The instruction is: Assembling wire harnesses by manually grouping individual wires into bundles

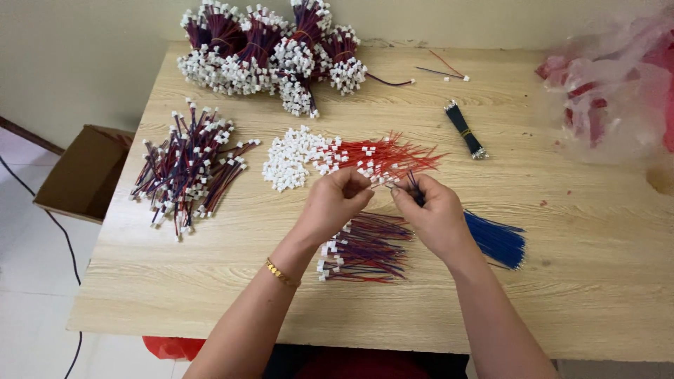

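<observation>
head view:
left hand (pixel 335 200): fingertips pinched shut on a small white connector (pixel 368 184), held at worktop centre.
right hand (pixel 432 210): closed on a blue wire bundle (pixel 495 240), which fans out toward 4 o'clock.
red wires (pixel 393 154): spread at 12 o'clock of the hands, beside loose white connectors (pixel 291 158).
finished leads (pixel 365 249): piled at 6 o'clock.
worktop (pixel 576 281): light wood.

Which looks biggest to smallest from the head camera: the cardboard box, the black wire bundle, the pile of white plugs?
1. Cardboard box, though partly hidden.
2. Pile of white plugs.
3. Black wire bundle.
</observation>
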